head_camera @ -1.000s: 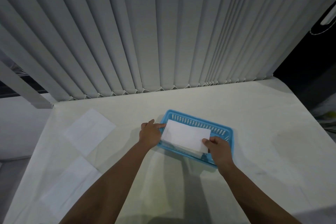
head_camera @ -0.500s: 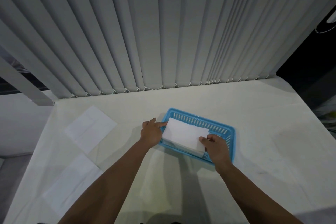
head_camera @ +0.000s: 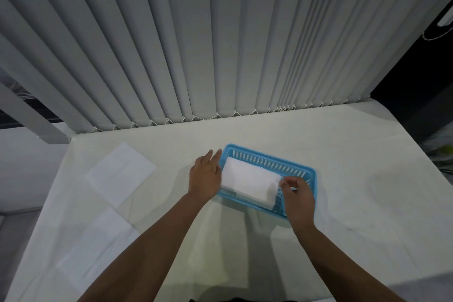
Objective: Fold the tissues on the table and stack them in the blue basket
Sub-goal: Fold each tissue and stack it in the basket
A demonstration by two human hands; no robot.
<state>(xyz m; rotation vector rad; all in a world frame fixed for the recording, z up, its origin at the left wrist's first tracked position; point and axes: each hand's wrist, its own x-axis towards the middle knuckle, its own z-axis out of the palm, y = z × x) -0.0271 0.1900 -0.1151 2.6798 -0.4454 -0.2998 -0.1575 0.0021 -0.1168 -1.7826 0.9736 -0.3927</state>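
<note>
Here the folded tissue (head_camera: 250, 182) lies in the blue basket (head_camera: 307, 171); left hand (head_camera: 205, 178) flat, grip wide, at its 9 o'clock; right hand (head_camera: 297, 197) pinches its 3 o'clock edge.

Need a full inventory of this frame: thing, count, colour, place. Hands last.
Slotted plastic basket: 1, blue, centre of the table, slightly right.
Folded tissue stack: 1 stack, white, inside the basket; number of layers unclear.
Flat unfolded tissues: 2, white, left side of the table, one farther, one nearer.
Table with cloth-like cover: 1, off-white, fills the lower frame.
Vertical slat blinds: 1 set, grey, behind the table's far edge.
Left hand: 1, fingers open, at the basket's left end beside the stack.
Right hand: 1, fingertips pinched at the stack's right edge, over the basket's near right corner.
</note>
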